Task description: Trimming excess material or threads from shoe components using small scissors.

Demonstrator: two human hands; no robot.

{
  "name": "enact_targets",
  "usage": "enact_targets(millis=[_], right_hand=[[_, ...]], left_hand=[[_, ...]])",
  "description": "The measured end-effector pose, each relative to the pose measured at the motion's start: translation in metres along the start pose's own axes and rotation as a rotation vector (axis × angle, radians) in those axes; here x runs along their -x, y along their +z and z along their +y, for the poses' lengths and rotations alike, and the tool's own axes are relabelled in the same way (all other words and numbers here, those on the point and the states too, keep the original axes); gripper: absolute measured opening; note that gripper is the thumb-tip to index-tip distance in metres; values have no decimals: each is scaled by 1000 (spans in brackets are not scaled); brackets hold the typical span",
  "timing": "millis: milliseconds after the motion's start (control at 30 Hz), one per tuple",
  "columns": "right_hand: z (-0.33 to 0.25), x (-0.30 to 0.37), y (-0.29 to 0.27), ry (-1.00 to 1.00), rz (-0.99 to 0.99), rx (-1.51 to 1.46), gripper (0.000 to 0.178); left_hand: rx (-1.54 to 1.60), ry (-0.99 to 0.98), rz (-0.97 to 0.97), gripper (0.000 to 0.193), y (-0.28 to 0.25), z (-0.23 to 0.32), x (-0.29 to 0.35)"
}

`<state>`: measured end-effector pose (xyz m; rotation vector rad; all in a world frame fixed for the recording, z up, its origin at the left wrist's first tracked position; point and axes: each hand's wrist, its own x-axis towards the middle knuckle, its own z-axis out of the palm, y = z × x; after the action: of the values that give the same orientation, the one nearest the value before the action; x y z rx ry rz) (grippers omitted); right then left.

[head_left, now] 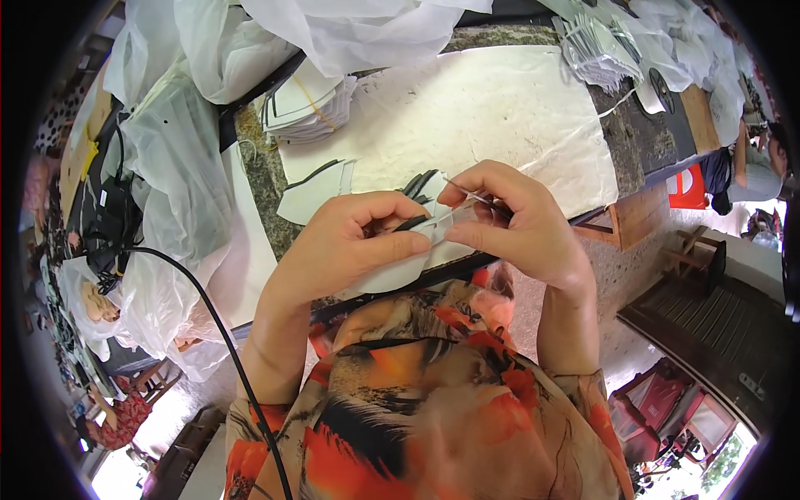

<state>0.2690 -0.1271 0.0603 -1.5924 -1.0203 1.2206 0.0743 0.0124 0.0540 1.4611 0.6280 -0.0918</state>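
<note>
Our left fingers (402,247) pinch the white piece (392,277) by the sheet's (500,108) near edge; our right fingers (482,238) grip a thin tool (500,207). Speckled tabletop (632,150) under the sheet, bags (183,158) left, red stool (687,187) right.

Upper left of frame: crumpled translucent plastic bags (179,158) on the counter (633,154). From the left down to the lower edge: a curved black cable (202,297). Far right: a red plastic object (687,190), kind unclear. Lower right: a dark slatted surface (696,304). Lower left: a person in red patterned clothing (125,414).
</note>
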Motion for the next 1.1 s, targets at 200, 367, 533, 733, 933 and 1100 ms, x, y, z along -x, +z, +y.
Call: enact_targets(millis=[200, 367, 533, 733, 933, 1100], right_hand=[[6, -3, 2, -119, 51, 196, 21], [0, -5, 4, 63, 14, 17, 12], [6, -7, 7, 78, -34, 1, 14], [13, -1, -7, -394, 88, 12, 18], [-3, 13, -2, -528, 25, 162, 20], [5, 2, 10, -67, -142, 264, 32]], left_hand=[[-17, -43, 2, 26, 0, -1, 0], [-11, -18, 5, 24, 1, -5, 1], [71, 82, -32, 22, 0, -15, -1], [526, -68, -45, 21, -7, -14, 7], [547, 3, 42, 26, -12, -20, 13], [569, -31, 58, 26, -12, -17, 22]])
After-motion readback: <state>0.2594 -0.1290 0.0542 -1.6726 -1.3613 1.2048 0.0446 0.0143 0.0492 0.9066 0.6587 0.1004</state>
